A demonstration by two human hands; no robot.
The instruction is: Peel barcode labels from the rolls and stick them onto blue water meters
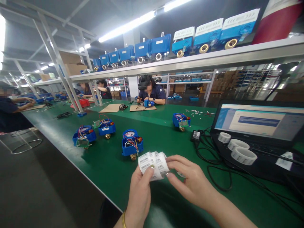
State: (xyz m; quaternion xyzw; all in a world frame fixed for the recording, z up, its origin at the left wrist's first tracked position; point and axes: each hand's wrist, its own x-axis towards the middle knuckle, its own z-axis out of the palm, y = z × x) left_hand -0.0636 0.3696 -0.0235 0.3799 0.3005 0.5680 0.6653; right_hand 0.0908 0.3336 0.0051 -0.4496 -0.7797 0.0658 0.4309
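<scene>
A curled strip of white barcode labels [155, 164] is held above the green bench. My left hand [140, 190] grips it from the left, thumb pressed on its printed face. At the strip's right edge is my right hand [187, 177], with thumb and fingertips closed around that side. Something white [181, 174] shows partly below my right fingers; I cannot tell whether it belongs to the strip. Just beyond the labels sits an open blue water meter [131, 144] with a round dial, loose wires and a brass fitting.
More opened blue meters [84, 136] with wires and circuit boards stand on the green bench [156, 133]. On the right, a laptop [256, 126] carries several label rolls [244, 155], with black cables [206, 155] beside it. Overhead, a shelf [152, 68] holds blue units. A co-worker [153, 91] sits opposite.
</scene>
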